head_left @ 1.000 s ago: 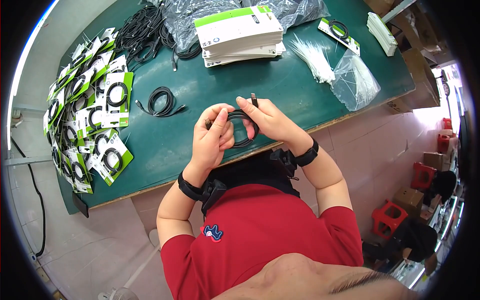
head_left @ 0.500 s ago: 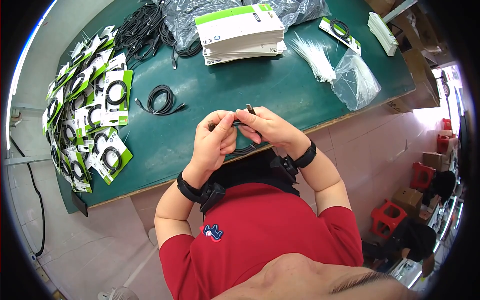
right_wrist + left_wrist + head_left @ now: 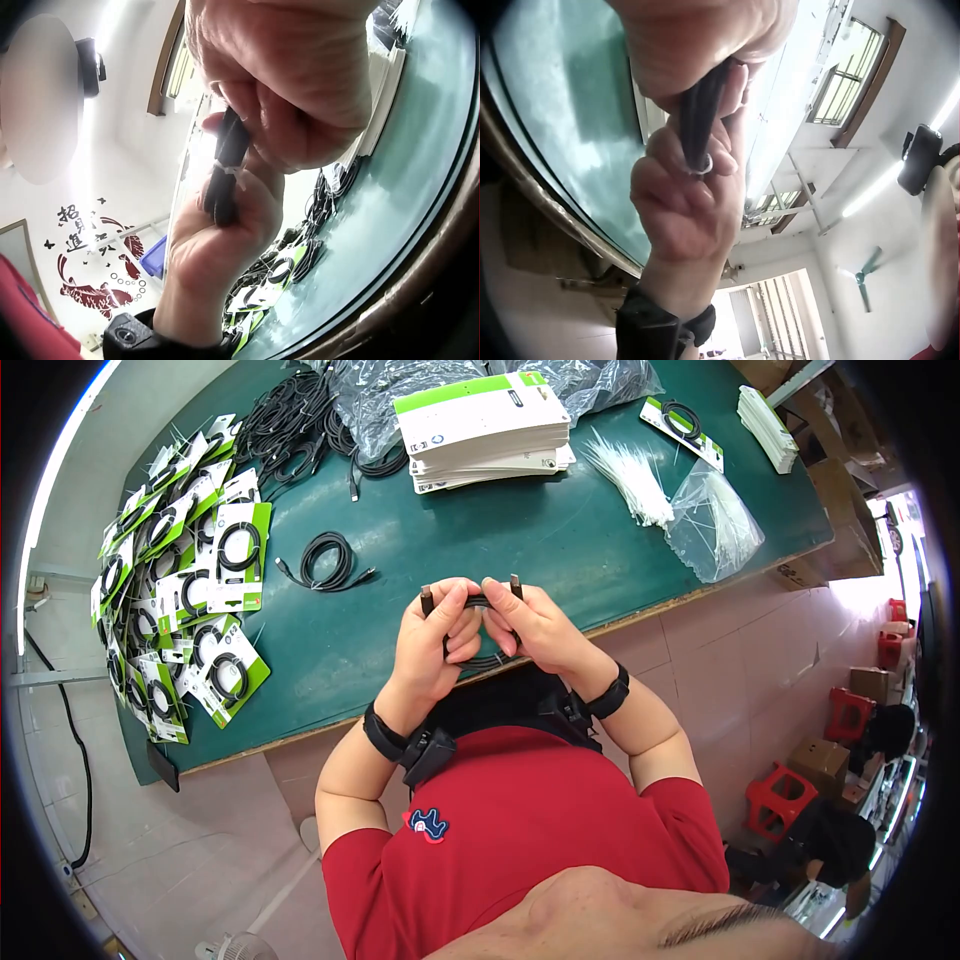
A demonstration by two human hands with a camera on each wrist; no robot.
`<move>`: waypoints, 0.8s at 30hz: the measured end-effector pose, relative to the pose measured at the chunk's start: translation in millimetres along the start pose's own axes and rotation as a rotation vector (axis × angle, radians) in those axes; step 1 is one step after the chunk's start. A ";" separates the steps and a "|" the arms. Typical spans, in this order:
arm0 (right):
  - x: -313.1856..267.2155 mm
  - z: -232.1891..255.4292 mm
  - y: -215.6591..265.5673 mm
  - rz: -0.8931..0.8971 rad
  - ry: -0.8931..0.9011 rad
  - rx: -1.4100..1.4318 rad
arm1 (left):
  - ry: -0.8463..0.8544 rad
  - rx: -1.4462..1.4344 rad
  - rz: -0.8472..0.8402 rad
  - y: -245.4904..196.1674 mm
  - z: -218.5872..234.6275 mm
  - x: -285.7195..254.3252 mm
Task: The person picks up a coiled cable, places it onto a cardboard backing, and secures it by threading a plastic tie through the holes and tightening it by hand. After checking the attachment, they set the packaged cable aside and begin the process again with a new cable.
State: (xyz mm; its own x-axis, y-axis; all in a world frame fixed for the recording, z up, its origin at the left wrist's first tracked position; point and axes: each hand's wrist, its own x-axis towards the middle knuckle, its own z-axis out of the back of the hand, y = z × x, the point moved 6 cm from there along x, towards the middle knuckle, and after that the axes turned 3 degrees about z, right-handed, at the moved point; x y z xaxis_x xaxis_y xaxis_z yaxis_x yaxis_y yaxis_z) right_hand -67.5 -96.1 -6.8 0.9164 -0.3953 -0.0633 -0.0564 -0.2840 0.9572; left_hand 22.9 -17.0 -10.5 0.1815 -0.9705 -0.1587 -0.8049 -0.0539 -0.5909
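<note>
Just over the table's front edge, both hands hold a coiled black cable (image 3: pixel 488 662) between them. My left hand (image 3: pixel 432 640) grips the coil's left side, thumb on top, and a plug (image 3: pixel 427 601) sticks up beside that thumb. The right hand (image 3: pixel 545 628) grips the other side, with the second plug (image 3: pixel 516 587) pointing up past its thumb. Fingers hide much of the loop's sides. In the right wrist view a white tie (image 3: pixel 229 170) circles the bundled strands. Another coiled black cable (image 3: pixel 330 562) lies on the green table (image 3: pixel 400 540), left of the hands.
Carded cables (image 3: pixel 237 550) are heaped at the left. Behind lie loose black cables (image 3: pixel 285 425), plastic bags (image 3: pixel 375 400) and a stack of cards (image 3: pixel 485 425). White zip ties (image 3: pixel 630 480), a clear bag (image 3: pixel 712 525), a carded cable (image 3: pixel 682 422) and more cards (image 3: pixel 767 430) occupy the right.
Both hands have turned slightly while keeping hold of the cable. The left plug now stands taller beside the thumb, and the right one points more upright. The second coil stays on the table.
</note>
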 end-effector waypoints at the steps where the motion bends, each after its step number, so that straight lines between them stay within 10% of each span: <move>1: -0.8 -0.5 -2.0 -0.039 0.004 0.030 | -0.001 0.000 0.002 -0.1 1.4 -1.1; 16: -6.5 14.1 -15.4 -0.258 0.184 0.175 | -0.170 0.071 0.107 -4.1 3.9 -2.8; 19: -5.7 43.5 18.9 0.158 -0.253 -0.154 | -0.192 0.061 0.124 -14.1 8.2 -1.8; 24: -34.9 14.7 89.9 0.684 -0.019 -0.902 | -0.193 0.065 0.294 -18.6 5.4 2.9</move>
State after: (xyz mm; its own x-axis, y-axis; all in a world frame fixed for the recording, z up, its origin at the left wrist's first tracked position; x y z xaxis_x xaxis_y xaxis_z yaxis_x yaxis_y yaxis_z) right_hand -110.4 -120.7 77.3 0.7964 -0.2409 0.5547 -0.2301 0.7275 0.6464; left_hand 41.5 -17.5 -4.3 0.0553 -0.8797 -0.4723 -0.8021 0.2426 -0.5458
